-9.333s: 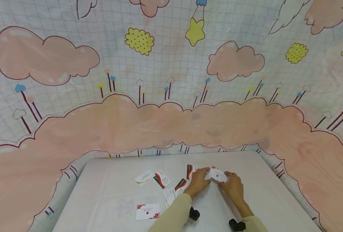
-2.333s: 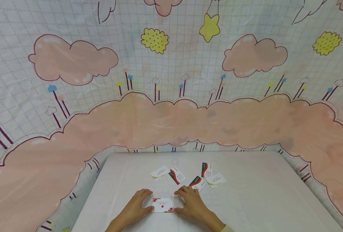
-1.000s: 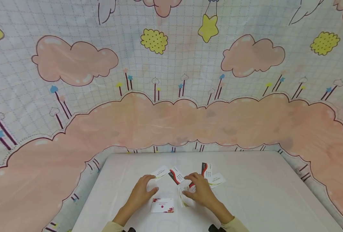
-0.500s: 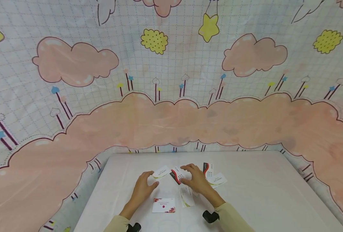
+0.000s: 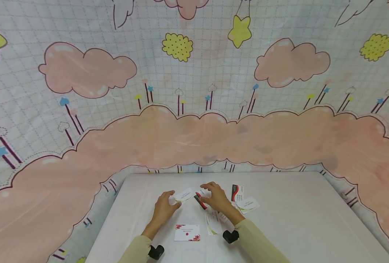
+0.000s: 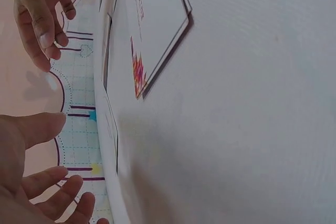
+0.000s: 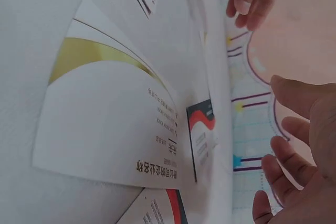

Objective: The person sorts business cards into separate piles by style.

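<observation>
My left hand (image 5: 163, 210) is beside the left end of a white business card with a green stripe (image 5: 184, 195), fingers and thumb spread apart. My right hand (image 5: 216, 200) is over a black-and-red business card (image 5: 199, 201) and hides part of it; its fingers are loosely bent with nothing between them. Nearer to me lie white business cards with red flowers (image 5: 187, 233), stacked edge to edge; the left wrist view shows a second card's edge under the top card (image 6: 157, 19). To the right of that stack is a green-striped card (image 7: 105, 119), bowed up from the table.
Further right, another black-and-red card (image 5: 237, 192) and a white card with a green curve (image 5: 248, 205) overlap on the white table (image 5: 296, 219). Part of one more card (image 5: 223, 217) shows under my right wrist. A printed cloth (image 5: 194, 138) hangs behind the table's far edge.
Earlier, both hands held a flowered card at the right; it now lies on the other one in front. Since then both hands have moved forward to the back-left cards, the right one also leftward.
</observation>
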Motion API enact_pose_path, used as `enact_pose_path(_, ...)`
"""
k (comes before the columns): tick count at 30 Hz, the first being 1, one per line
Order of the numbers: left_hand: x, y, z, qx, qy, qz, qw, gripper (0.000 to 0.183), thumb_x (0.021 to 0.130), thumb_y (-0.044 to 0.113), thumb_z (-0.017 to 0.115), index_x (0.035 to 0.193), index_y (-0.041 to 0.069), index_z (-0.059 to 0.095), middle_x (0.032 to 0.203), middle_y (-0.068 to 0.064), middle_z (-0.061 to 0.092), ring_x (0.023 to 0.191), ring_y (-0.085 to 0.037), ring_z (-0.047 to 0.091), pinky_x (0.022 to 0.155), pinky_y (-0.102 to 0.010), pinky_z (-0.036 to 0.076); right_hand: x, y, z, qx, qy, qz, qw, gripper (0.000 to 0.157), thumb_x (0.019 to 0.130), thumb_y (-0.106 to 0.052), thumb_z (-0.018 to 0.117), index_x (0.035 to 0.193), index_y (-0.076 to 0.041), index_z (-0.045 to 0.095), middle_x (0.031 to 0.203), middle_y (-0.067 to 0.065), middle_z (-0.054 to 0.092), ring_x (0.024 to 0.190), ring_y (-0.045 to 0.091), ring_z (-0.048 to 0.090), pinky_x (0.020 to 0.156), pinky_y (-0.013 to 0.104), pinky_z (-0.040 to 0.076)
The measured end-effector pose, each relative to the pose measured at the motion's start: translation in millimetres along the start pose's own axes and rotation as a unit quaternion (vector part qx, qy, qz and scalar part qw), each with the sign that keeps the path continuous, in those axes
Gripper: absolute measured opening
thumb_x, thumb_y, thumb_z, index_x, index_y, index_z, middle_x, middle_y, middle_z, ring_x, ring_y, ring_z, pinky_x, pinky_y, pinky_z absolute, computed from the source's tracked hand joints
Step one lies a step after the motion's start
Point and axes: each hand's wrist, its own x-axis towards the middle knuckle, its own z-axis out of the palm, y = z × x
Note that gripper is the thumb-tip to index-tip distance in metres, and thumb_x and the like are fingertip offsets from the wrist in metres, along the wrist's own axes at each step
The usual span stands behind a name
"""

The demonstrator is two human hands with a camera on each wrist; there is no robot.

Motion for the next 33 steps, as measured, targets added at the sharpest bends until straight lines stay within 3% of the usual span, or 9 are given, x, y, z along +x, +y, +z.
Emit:
enact_pose_path(9,10.2,-7.1,4.8,0.033,0.002,-0.026,0.9991,0.056,0.076,0.019,0.081,0.125,-0.002,0.062,0.127,-0.024,0.061,0.118,-0.043,0.055,0.094,-0.061,0.041,18.5,3.7,17.4,-0.001,-0.013,0.048,0.999,0.046,0.085,-0.025,0.076,0.127,-0.010,0.064,0.122,0.011,0.061,0.111,0.030,0.058,0.094,0.053,0.047)
enact_pose_path(15,11.9,-11.2,9.0,0.027,-0.013,-0.050,0.9983,0.057,0.077,0.021,0.081,0.125,-0.001,0.062,0.128,-0.023,0.059,0.119,-0.043,0.052,0.094,-0.059,0.037,26.1,5.5,26.8,-0.025,-0.012,0.073,0.997,0.046,0.083,-0.031,0.078,0.125,-0.013,0.065,0.119,0.010,0.062,0.113,0.029,0.055,0.096,0.058,0.041)
enact_pose_path(21,11.6,-11.8,10.0,0.040,-0.012,-0.052,0.9977,0.057,0.076,0.022,0.081,0.125,-0.001,0.062,0.127,-0.023,0.060,0.118,-0.043,0.052,0.094,-0.059,0.037,32.8,4.5,33.2,-0.047,-0.029,0.080,0.995,0.048,0.084,-0.034,0.077,0.127,-0.016,0.065,0.123,0.011,0.061,0.116,0.031,0.053,0.095,0.056,0.040)
enact_pose_path(33,11.2,-14.8,15.6,0.040,0.000,-0.054,0.9977,0.058,0.075,0.023,0.082,0.124,-0.002,0.063,0.124,-0.021,0.060,0.117,-0.040,0.050,0.095,-0.057,0.034,41.4,3.1,45.8,-0.084,-0.020,0.079,0.993,0.050,0.080,-0.038,0.080,0.124,-0.019,0.067,0.120,0.010,0.063,0.113,0.031,0.054,0.091,0.054,0.040)
